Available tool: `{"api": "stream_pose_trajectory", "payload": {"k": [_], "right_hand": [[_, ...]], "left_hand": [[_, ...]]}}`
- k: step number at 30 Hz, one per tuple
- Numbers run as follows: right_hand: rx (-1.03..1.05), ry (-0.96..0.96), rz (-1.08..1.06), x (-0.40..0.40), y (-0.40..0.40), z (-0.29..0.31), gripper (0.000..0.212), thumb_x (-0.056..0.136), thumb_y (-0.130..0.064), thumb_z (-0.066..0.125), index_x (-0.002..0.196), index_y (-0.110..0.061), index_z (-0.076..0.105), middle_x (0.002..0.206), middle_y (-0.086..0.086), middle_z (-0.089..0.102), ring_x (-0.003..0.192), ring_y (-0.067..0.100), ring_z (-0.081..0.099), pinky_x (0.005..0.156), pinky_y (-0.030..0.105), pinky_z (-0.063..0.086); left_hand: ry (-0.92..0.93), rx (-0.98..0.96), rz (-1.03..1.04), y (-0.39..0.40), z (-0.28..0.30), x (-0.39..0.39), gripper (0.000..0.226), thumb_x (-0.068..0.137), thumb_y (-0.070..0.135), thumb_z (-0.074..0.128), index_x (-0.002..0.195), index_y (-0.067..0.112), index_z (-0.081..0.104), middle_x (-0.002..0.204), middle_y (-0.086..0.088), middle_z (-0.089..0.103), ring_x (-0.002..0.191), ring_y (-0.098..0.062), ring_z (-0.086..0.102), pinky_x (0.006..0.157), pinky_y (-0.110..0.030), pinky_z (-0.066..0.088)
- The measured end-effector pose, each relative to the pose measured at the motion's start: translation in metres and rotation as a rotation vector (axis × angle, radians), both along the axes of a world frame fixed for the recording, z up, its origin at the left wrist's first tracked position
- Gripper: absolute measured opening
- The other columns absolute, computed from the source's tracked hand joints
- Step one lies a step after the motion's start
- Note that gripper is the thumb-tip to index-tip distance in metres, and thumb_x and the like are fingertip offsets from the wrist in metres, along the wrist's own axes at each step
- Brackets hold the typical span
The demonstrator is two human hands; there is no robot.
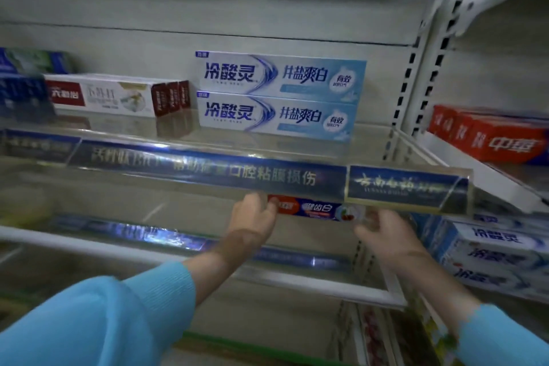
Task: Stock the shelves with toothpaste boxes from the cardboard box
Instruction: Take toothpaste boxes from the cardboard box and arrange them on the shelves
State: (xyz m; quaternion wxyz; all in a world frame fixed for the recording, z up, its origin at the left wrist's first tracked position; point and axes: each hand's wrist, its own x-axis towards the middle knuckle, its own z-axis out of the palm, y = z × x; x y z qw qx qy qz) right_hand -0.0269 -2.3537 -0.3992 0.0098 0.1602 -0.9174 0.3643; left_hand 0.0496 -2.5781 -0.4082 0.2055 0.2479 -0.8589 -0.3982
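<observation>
Both my hands reach under the glass shelf edge (208, 166) toward a red and blue toothpaste box (312, 209) lying lengthwise on the lower shelf. My left hand (252, 217) grips the box's left end with curled fingers. My right hand (383, 229) is at its right end, fingers curled by the box; contact is blurred. The box's top is hidden behind the blue label strip. The cardboard box is out of view.
On the shelf above stand two stacked white and blue toothpaste boxes (279, 95) and red and white boxes (118, 95) to their left. Red boxes (487, 134) and blue and white boxes (493, 252) fill the right-hand shelving. A perforated white upright (407, 92) divides the units.
</observation>
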Motion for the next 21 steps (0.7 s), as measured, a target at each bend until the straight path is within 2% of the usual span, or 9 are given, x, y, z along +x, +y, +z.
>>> {"api": "stream_pose_trajectory", "payload": {"k": [3, 7, 9, 13, 15, 17, 18, 21], "right_hand": [[0.020, 0.033, 0.054, 0.027, 0.010, 0.009, 0.039, 0.091, -0.030, 0.063, 0.129, -0.023, 0.055, 0.130, 0.004, 0.059, 0.121, 0.025, 0.054, 0.098, 0.034, 0.043], [0.092, 0.032, 0.054, 0.059, 0.022, 0.011, 0.057, 0.094, -0.036, 0.061, 0.145, -0.018, 0.044, 0.145, 0.005, 0.050, 0.131, 0.026, 0.050, 0.104, 0.033, 0.040], [0.077, 0.027, 0.087, 0.080, 0.028, 0.008, 0.055, 0.093, -0.034, 0.061, 0.143, -0.015, 0.047, 0.142, 0.006, 0.053, 0.129, 0.024, 0.052, 0.107, 0.035, 0.042], [0.063, -0.017, 0.155, 0.125, 0.040, 0.007, 0.045, 0.093, -0.028, 0.061, 0.135, -0.015, 0.056, 0.130, 0.004, 0.061, 0.119, 0.017, 0.058, 0.107, 0.036, 0.046], [0.010, -0.052, 0.195, 0.144, 0.042, 0.006, 0.030, 0.092, -0.023, 0.062, 0.121, -0.016, 0.066, 0.112, -0.001, 0.068, 0.103, 0.010, 0.064, 0.097, 0.026, 0.051], [-0.015, -0.094, 0.231, 0.164, 0.042, 0.001, 0.019, 0.091, -0.018, 0.062, 0.107, -0.019, 0.071, 0.097, -0.008, 0.070, 0.090, 0.002, 0.065, 0.081, 0.012, 0.050], [-0.017, -0.132, 0.248, 0.173, 0.040, -0.004, 0.016, 0.090, -0.017, 0.062, 0.104, -0.020, 0.071, 0.092, -0.010, 0.069, 0.086, 0.001, 0.065, 0.076, 0.010, 0.048], [0.049, -0.323, 0.317, 0.200, 0.029, -0.029, 0.019, 0.091, -0.024, 0.062, 0.109, -0.022, 0.067, 0.084, -0.012, 0.065, 0.078, 0.002, 0.063, 0.079, 0.024, 0.054]], "left_hand": [[0.172, -0.107, -0.005, 0.010, -0.001, 0.032, 0.034, 0.103, 0.028, 0.053, 0.122, 0.002, 0.063, 0.121, -0.021, 0.067, 0.116, -0.038, 0.059, 0.098, -0.040, 0.043], [0.294, -0.094, 0.007, 0.032, -0.005, 0.084, 0.033, 0.099, 0.033, 0.053, 0.120, 0.013, 0.069, 0.114, -0.008, 0.073, 0.109, -0.027, 0.065, 0.095, -0.036, 0.050], [0.257, -0.029, 0.002, 0.045, -0.013, 0.110, 0.026, 0.098, 0.036, 0.056, 0.116, 0.019, 0.065, 0.111, 0.001, 0.071, 0.108, -0.018, 0.063, 0.092, -0.034, 0.049], [0.113, -0.007, -0.071, 0.066, -0.033, 0.165, 0.028, 0.098, 0.043, 0.056, 0.119, 0.024, 0.057, 0.114, 0.005, 0.065, 0.109, -0.014, 0.059, 0.093, -0.039, 0.049], [0.064, -0.009, -0.118, 0.075, -0.039, 0.189, 0.029, 0.099, 0.041, 0.058, 0.122, 0.024, 0.056, 0.116, 0.005, 0.062, 0.111, -0.012, 0.057, 0.093, -0.034, 0.048], [0.008, -0.022, -0.123, 0.080, -0.045, 0.207, 0.029, 0.099, 0.039, 0.059, 0.123, 0.024, 0.055, 0.116, 0.006, 0.060, 0.111, -0.011, 0.056, 0.093, -0.034, 0.047], [-0.024, -0.019, -0.113, 0.081, -0.048, 0.213, 0.029, 0.099, 0.040, 0.059, 0.123, 0.024, 0.055, 0.116, 0.006, 0.060, 0.111, -0.010, 0.055, 0.094, -0.035, 0.047], [-0.087, 0.046, -0.068, 0.085, -0.057, 0.223, 0.024, 0.099, 0.041, 0.058, 0.118, 0.027, 0.054, 0.114, 0.007, 0.061, 0.110, -0.010, 0.056, 0.093, -0.036, 0.048]]}}
